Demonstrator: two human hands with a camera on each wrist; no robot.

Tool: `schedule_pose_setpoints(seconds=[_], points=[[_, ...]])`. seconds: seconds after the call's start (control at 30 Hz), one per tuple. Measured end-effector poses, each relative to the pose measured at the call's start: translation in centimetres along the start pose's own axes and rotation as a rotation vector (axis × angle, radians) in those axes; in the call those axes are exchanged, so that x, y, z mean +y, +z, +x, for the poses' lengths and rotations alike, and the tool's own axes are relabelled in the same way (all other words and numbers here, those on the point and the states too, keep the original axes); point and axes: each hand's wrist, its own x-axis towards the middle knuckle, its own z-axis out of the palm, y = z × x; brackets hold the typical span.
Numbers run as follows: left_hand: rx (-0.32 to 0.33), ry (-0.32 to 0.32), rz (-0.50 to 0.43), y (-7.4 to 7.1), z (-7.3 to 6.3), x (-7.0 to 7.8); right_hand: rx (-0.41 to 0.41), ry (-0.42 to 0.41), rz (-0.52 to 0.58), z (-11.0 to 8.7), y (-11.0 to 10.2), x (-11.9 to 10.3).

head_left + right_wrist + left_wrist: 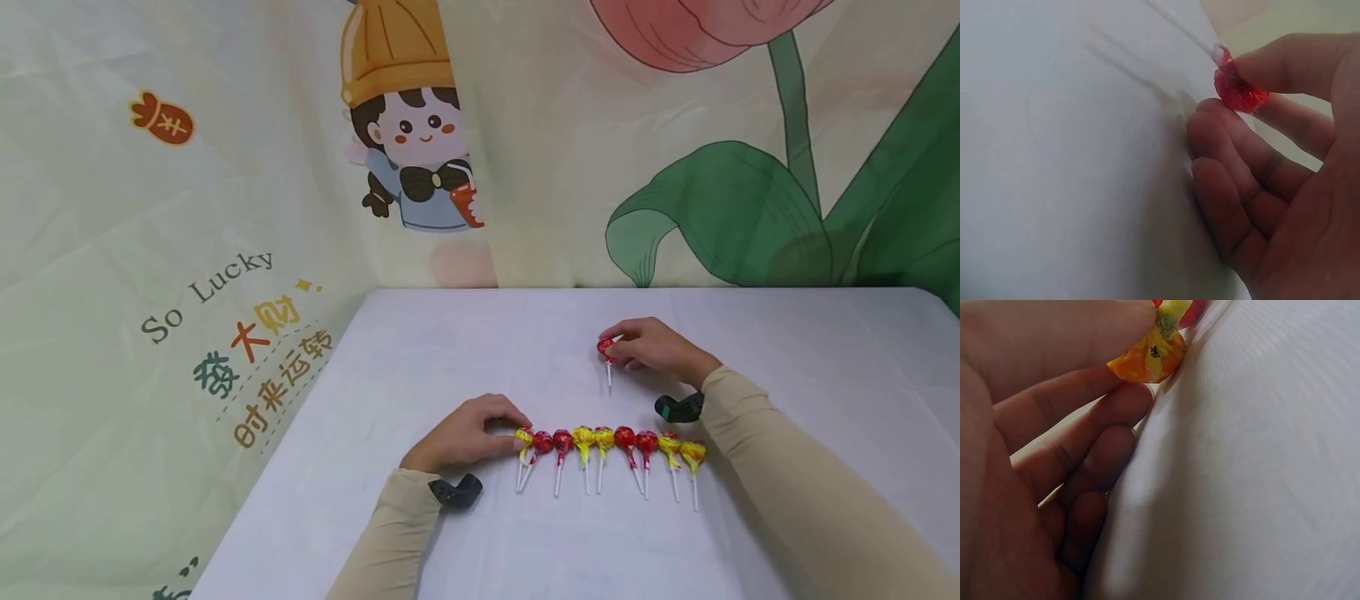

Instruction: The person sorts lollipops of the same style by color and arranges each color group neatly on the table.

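A row of red and yellow wrapped lollipops (625, 437) lies across the white table, sticks toward the front. At the row's left end, my left hand (474, 433) pinches a yellow lollipop (1154, 357) by its wrapped head between thumb and finger. Close beside it lies a red lollipop (542, 442). Behind the row, my right hand (654, 350) grips another red lollipop (1238, 90) between thumb and index finger. Its white stick points toward the front in the head view, and a shadow of the stick falls on the table in the right wrist view.
The white tabletop (450, 350) ends at a back edge against a printed cloth backdrop (540, 183) with a cartoon figure and a tulip. A black wrist camera (457, 492) sits on the left wrist, another wrist camera (680, 408) on the right.
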Motion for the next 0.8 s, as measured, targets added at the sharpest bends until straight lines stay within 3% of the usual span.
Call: schedule_pose_setpoints(seconds=[0.8], points=[[0.011, 0.012, 0.014, 0.1, -0.2, -0.2, 0.065, 0.042, -0.045, 1.7, 0.9, -0.3]])
